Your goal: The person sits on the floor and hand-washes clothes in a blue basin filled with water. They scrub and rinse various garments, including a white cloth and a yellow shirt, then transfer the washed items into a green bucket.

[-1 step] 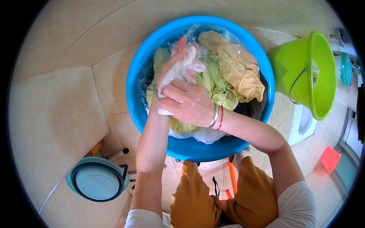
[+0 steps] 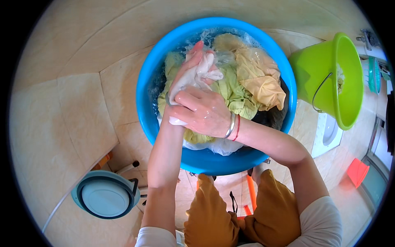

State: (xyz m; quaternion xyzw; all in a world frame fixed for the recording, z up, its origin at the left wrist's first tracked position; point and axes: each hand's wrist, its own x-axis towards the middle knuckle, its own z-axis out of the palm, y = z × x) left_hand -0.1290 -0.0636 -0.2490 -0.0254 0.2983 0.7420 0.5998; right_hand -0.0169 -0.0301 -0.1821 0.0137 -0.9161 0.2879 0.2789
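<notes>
A wet white cloth (image 2: 192,78) is wrapped about my left hand (image 2: 190,64), which is over the far left part of a blue basin (image 2: 142,88). Fingers of this hand show pink around the cloth, partly covered by it. My right hand (image 2: 201,111) reaches across from the right and grips the cloth's near end over my left wrist. White cloth also pokes out below its fingers. Under and beside my hands, the basin holds water, a yellow-green garment (image 2: 236,88), a peach garment (image 2: 263,78), a dark piece and some white fabric.
A lime green bucket (image 2: 314,68) with a wire handle tilts beside the basin at the right. At the lower left is a grey-blue collapsible basin (image 2: 105,197). A white floor fixture (image 2: 328,133) and an orange-red object (image 2: 357,173) lie further right. My knees are close to the basin's near rim.
</notes>
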